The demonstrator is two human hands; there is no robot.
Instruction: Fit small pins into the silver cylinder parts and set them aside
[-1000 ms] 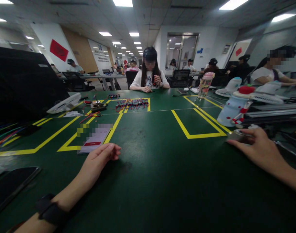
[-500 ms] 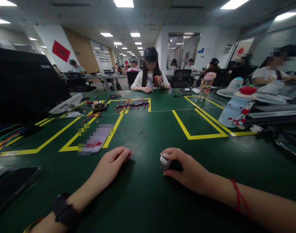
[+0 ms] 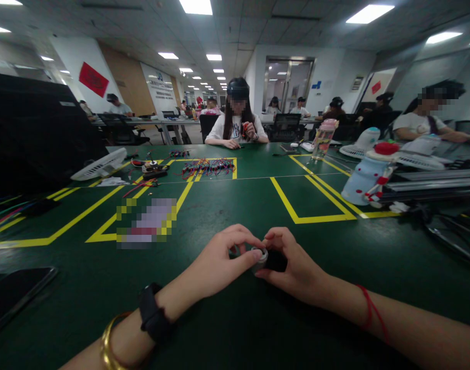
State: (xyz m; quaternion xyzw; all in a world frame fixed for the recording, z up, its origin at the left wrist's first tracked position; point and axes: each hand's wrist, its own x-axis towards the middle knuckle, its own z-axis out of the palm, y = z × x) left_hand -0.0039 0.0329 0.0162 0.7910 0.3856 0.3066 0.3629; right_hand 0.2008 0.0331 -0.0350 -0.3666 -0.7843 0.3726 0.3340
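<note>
A small grey cylinder with a white cap (image 3: 260,255) sits upright on the green table (image 3: 235,313) just in front of me. My right hand (image 3: 296,267) is wrapped round its body from the right, with a red string on that wrist. My left hand (image 3: 219,262) comes in from the left, its thumb and fingertips pinching the white cap. A black watch and a gold bangle are on my left wrist.
A blurred card (image 3: 148,223) lies on yellow tape lines at left. A dark phone (image 3: 15,295) is near the left edge. A white bottle with red cap (image 3: 368,177) and metal rails stand at right. Coloured wires (image 3: 207,166) lie before a seated person (image 3: 237,121) across the table.
My right hand fetched the small cylinder from the right side and brought it to the middle. My left hand moved right and took hold of its cap.
</note>
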